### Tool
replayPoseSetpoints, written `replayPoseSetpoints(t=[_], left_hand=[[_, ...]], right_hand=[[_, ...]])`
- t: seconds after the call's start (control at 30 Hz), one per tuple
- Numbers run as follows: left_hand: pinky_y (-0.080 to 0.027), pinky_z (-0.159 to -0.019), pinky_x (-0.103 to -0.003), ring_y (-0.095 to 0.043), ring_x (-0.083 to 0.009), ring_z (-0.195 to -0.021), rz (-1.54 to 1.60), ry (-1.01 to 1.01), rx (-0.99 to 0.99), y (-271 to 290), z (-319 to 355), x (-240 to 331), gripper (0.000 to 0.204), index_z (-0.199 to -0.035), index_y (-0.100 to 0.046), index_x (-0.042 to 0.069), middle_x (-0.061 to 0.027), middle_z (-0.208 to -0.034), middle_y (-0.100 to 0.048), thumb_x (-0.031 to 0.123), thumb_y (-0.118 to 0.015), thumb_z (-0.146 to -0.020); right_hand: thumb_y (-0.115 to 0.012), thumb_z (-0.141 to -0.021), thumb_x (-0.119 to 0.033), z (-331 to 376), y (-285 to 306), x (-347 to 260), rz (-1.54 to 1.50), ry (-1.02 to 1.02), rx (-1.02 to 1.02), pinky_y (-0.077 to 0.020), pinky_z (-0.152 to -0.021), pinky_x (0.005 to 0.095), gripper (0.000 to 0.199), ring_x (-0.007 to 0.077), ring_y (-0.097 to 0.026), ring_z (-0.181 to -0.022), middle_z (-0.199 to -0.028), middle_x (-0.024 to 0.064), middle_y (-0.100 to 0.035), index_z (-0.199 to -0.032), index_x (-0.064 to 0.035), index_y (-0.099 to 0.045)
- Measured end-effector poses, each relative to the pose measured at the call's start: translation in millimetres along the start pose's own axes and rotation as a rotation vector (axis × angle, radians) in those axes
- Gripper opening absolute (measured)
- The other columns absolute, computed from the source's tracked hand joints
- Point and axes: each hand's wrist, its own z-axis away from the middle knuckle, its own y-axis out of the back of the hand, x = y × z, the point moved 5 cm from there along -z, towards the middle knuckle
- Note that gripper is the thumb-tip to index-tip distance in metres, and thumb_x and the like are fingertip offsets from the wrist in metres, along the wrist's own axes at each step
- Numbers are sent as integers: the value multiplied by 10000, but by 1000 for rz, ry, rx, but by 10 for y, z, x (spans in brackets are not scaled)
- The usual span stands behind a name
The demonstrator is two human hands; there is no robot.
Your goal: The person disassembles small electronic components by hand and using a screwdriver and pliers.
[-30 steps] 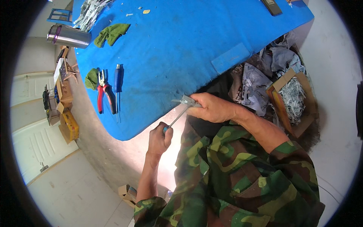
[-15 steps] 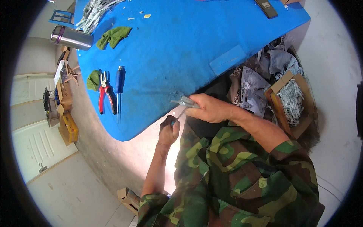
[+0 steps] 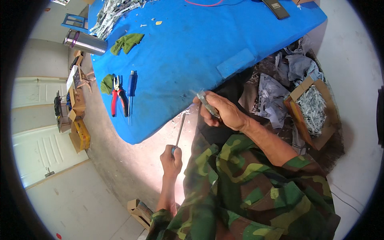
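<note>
- Two hands work just below the near edge of the blue surface [image 3: 192, 60]: the left hand [image 3: 171, 157] is clenched around a screwdriver [image 3: 179, 131] with a thin metal shaft that points up toward that edge.
- The right hand [image 3: 223, 112] is closed around one small grey, flat metal piece [image 3: 208, 103], right at the edge.
- One pair of red-handled pliers [image 3: 117, 98] and one blue-handled tool [image 3: 131, 90] lie side by side on the surface, left of the hands.
- Two crumpled green rags [image 3: 127, 42] rest there, one beside the pliers and one farther back.
- One shiny steel flask [image 3: 86, 42] lies on its side at the far left corner.
- One cardboard box [image 3: 314, 110] of grey metal scraps sits right of the surface.
</note>
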Motion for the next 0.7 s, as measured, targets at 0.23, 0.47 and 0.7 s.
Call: replayPoseSetpoints(t=[0.23,0.47,0.7], left_hand=[[-432,-514,-275,-535,-88,-553,171,38,-62,-106,126,501,374,-952,-623,-5,-17,-652,-615,362,-631,-1025],[-471,-590,-295,-575,-115,-633,70,-29,-92,-97,174,895,320,-1080,-635,-10,-54,-704,-635,279,-719,-971],[-514,-634,-328,-620,-168,-661,25,-10,-91,-137,207,944,337,-1117,-644,-12,-104,-736,-658,272,-730,-960]], right_hand=[[-519,-1107,-237,123,67,52,-207,218,240,-544,-891,325,305,160,-635,-1026,-1146,51,-645,-1338,-46,-574],[-606,-1063,-168,241,202,-14,-108,328,489,-559,-937,360,265,160,-645,-1086,-1277,73,-657,-1293,-36,-610],[-672,-982,-97,289,153,11,-183,342,530,-585,-859,325,226,122,-636,-990,-1121,45,-671,-1194,-39,-622]])
